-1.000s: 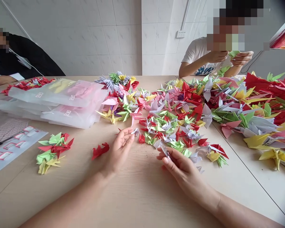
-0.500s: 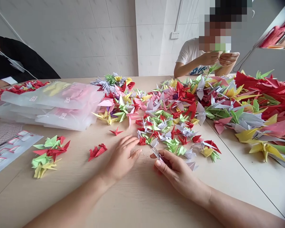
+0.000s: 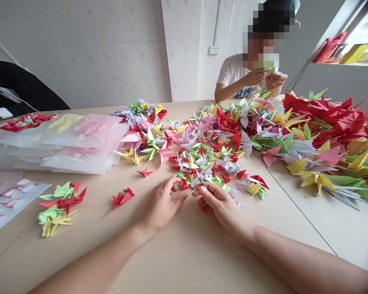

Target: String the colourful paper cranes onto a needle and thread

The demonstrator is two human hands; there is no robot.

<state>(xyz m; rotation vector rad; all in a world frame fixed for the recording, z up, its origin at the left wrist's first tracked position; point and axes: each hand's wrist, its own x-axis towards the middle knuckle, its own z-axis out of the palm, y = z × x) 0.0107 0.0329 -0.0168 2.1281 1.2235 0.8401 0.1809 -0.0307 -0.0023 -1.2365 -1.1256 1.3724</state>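
Head view, my two hands at the near edge of the paper-crane heap. My right hand (image 3: pixel 219 202) is closed in a pinch on a small pale folded crane (image 3: pixel 201 181), thumb and forefinger holding it just above the wooden table (image 3: pixel 184 253), right at the fringe of the scattered small cranes (image 3: pixel 208 163). My left hand (image 3: pixel 161 204) is loosely curled, holding nothing that I can see; its fingertips lie just beside a small red crane (image 3: pixel 183 184) and close to the right hand's thumb.

Step in hand, as I judge it: sorting or picking small cranes from the heap, with one piece gripped and a second about to be gathered. The next move calls for a light, precise pinch, since the folded paper crushes easily and neighbouring cranes lie touching one another; wing tips could snag and drag others along.

To the left lie a lone pair of red cranes (image 3: pixel 122 197), a single red crane (image 3: pixel 144 172) and a small pile of green, red and yellow cranes (image 3: pixel 59 204). Frosted plastic bags (image 3: pixel 64 143) are stacked beyond. Larger cranes (image 3: pixel 319 139) fill the right side. Across the table a person in a white shirt (image 3: pixel 233 71) holds green paper in both hands.
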